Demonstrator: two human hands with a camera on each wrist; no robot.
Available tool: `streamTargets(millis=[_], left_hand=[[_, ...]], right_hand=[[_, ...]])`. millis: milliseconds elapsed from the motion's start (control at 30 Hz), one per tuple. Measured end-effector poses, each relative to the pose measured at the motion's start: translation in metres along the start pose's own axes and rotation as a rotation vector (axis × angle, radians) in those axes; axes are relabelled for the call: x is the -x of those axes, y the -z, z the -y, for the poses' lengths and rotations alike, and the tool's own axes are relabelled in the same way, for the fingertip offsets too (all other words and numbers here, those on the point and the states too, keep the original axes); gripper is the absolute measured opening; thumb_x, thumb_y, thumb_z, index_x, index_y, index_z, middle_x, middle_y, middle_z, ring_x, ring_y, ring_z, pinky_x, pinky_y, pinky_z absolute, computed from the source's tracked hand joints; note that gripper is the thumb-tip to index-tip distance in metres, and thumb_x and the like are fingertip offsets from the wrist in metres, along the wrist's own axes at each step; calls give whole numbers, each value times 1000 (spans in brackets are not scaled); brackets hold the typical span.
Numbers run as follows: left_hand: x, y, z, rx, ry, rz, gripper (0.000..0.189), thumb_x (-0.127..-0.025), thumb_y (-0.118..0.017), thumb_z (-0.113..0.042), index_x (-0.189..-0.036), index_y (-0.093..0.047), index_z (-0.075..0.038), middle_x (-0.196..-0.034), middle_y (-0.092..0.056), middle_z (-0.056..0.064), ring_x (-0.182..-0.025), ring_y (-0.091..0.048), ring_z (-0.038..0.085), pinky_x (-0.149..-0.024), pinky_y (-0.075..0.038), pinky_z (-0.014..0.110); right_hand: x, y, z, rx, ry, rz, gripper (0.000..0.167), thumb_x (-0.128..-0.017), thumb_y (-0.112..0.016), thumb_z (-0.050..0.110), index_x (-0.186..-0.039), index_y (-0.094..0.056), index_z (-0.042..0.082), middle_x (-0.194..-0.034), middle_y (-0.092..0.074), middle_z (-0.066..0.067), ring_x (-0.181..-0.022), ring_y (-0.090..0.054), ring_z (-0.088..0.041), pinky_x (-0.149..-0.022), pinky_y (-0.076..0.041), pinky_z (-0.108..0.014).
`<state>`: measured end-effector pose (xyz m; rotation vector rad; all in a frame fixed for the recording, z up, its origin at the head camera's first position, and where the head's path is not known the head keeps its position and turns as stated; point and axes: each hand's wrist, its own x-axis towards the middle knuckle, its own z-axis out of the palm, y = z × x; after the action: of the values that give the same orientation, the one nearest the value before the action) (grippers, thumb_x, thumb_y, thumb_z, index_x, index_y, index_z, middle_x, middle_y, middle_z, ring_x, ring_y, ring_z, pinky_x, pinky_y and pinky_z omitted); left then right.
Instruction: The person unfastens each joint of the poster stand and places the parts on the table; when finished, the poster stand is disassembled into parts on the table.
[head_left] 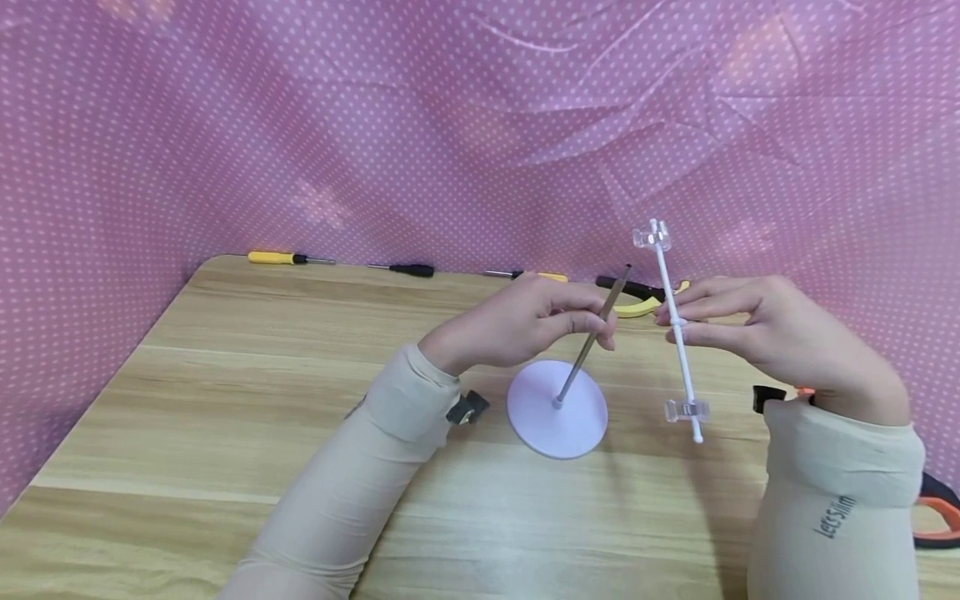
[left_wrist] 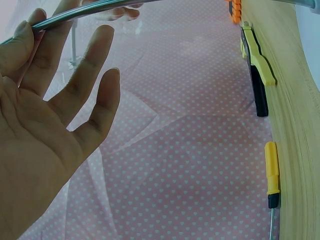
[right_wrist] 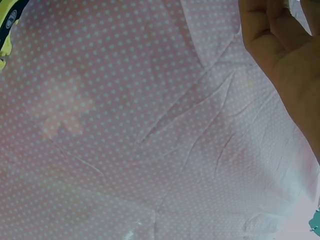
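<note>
Beige sleeves (head_left: 832, 558): on both forearms; dark lettering on the right one.
Orange-and-black loop (head_left: 941, 507): at the right edge beside the right sleeve, partly out of frame.
Disc base (head_left: 546, 427): white, round, seen tilted; cannot tell if it touches the tabletop.
Metallic rod (head_left: 581, 360): rises from the middle of the disc, leaning right; dark tip at the top end.
Left hand (head_left: 528, 323): thumb and forefinger pinch the metallic rod on its upper part; remaining fingers loosely spread.
White rod (head_left: 684, 367): raised, a little right of the metallic rod and apart from it; slants slightly, top end leftward.
Clear clips (head_left: 686, 410): two, one near each end of the white rod.
Right hand (head_left: 776, 329): thumb and fingertips nearly together, pinching the white rod about midway.
Tabletop (head_left: 225, 392): light wood grain.
Pliers (head_left: 636, 310): yellow and black handles, by the back edge, beyond the hands.
Screwdrivers (head_left: 273, 258): three along the back edge, two yellow-and-black, one black between them.
Polka-dot cloth (head_left: 375, 125): pink, white-spotted, creased, hanging behind everything.
</note>
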<state>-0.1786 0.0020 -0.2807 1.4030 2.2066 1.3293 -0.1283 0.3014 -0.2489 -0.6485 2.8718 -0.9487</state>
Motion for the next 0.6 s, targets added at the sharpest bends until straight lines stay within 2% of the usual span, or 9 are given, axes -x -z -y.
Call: streamTargets(millis=[233,400,467,600], left_hand=[[0,1,-1,5,7,12,19,-110,-56,-17,-111,-75,-13,-104,-80,-6,-116,-70,5,-107,-51,21],[0,1,-1,2,20,17,21,-111,-55,-17,-112,-75,-13,-104,-79,-7,-116,-69,4,-108,-51,21],[0,1,0,4,23,18,21,-111,-55,-17,-112,-75,-13,-105,-79,-7,-117,-69,4,-108,-51,21],[0,0,0,3,20,18,21,-111,-55,-17,-113,-76,-13,-105,-80,-7,-117,-70,4,-108,-51,20]], right_hand=[[0,0,-1,28,-83,26,24,-95,-82,23,-116,-82,35,-124,-77,14,-129,-50,13,-100,-35,0],[-1,-1,-3,61,-114,43,21,-94,-82,29,-115,-83,35,-125,-77,11,-133,-49,10,-100,-31,3],[-2,-2,-3,80,-113,52,21,-94,-83,31,-115,-83,35,-124,-77,10,-130,-52,9,-99,-33,2],[-6,-2,-4,124,-103,76,20,-95,-81,36,-115,-82,36,-123,-78,8,-117,-57,15,-94,-40,-1]])
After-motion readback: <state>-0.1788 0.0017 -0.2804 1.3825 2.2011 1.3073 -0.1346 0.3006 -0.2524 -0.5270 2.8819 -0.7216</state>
